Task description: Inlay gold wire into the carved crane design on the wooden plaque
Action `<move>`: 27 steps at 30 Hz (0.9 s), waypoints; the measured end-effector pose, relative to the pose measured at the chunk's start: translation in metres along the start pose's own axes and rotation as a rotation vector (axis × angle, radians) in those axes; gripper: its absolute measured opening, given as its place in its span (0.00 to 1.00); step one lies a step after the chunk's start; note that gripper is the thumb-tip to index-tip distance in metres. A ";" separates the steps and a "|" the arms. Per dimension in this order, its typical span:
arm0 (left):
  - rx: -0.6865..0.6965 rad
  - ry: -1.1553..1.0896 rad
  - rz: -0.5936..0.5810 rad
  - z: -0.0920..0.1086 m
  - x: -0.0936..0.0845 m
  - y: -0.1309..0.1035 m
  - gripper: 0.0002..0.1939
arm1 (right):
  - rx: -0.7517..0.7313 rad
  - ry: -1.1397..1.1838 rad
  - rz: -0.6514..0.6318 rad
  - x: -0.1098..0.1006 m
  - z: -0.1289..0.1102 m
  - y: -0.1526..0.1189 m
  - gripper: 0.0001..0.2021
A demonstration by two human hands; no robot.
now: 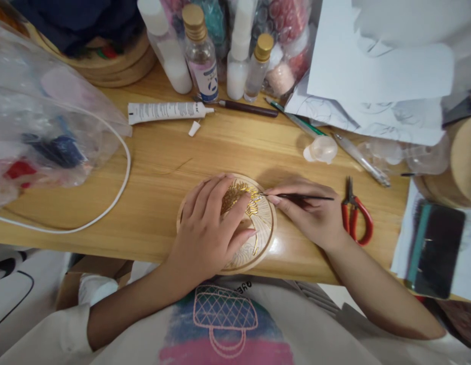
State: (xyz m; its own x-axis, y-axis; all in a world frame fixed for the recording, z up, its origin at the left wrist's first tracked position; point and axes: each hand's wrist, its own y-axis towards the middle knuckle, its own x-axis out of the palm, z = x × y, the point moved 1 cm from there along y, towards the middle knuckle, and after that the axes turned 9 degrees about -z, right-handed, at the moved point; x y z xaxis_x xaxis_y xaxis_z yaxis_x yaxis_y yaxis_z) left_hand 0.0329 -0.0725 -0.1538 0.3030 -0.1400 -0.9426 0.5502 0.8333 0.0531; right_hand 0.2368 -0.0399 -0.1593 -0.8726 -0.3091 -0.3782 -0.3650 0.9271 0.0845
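Observation:
A round pale wooden disc (266,238) lies near the table's front edge, with a line pattern of petals on it. Gold wire (253,208) follows part of those lines. My left hand (208,218) rests flat on the disc's left half, fingers spread, hiding much of the pattern. Pinched in the fingers of my right hand (315,215) is a thin dark tool (296,195), like a fine brush; its tip reaches the gold wire at the disc's upper right. The exact kind of tip is too small to tell. Red-handled pliers (355,213) lie right of my right hand.
Behind the disc lie a white glue tube (163,112), its cap (194,128) and a dark pen (248,108). Several bottles (205,66) stand at the back. A plastic bag (49,132) and white cable (123,187) are left; papers (376,76) and a phone (440,248) right.

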 end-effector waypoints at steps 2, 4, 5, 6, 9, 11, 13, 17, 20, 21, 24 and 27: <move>0.000 0.000 -0.001 0.000 0.000 0.000 0.21 | -0.004 -0.001 -0.001 0.000 0.000 0.000 0.06; 0.003 -0.001 0.001 0.000 0.000 0.001 0.20 | -0.004 -0.007 -0.003 0.000 0.000 0.001 0.06; 0.004 -0.001 0.001 0.000 0.000 0.001 0.20 | -0.004 -0.009 -0.005 0.001 -0.001 0.001 0.06; 0.005 -0.001 -0.001 0.000 -0.001 0.001 0.20 | -0.005 -0.010 -0.006 0.001 -0.001 0.001 0.06; 0.002 0.006 -0.012 0.000 -0.001 0.001 0.20 | -0.003 -0.003 -0.009 0.001 -0.001 0.001 0.06; -0.003 0.010 -0.019 0.000 -0.001 0.000 0.20 | -0.009 0.001 -0.009 0.001 -0.001 0.001 0.06; -0.006 0.012 -0.022 0.000 -0.001 0.000 0.20 | -0.025 0.003 -0.007 0.001 -0.001 0.001 0.06; 0.000 0.013 -0.018 0.000 0.000 0.000 0.20 | -0.034 0.006 -0.005 0.001 -0.001 0.002 0.07; 0.006 0.002 -0.012 0.000 0.000 0.001 0.20 | -0.020 0.014 -0.009 0.001 -0.001 0.001 0.06; 0.009 0.001 -0.008 0.000 0.000 0.001 0.19 | -0.015 0.018 -0.008 0.001 0.000 0.001 0.06; 0.012 0.006 -0.005 0.000 0.000 0.001 0.19 | -0.005 0.025 0.002 0.001 0.000 0.000 0.07; 0.009 0.011 -0.011 0.000 0.000 0.001 0.19 | -0.007 0.018 0.010 0.000 0.000 -0.001 0.07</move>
State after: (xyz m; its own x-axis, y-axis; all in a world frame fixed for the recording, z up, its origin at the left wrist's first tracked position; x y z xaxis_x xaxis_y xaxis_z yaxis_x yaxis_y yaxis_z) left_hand 0.0332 -0.0719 -0.1542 0.2885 -0.1434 -0.9467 0.5603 0.8270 0.0455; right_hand 0.2369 -0.0405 -0.1598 -0.8819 -0.3036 -0.3607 -0.3583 0.9288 0.0943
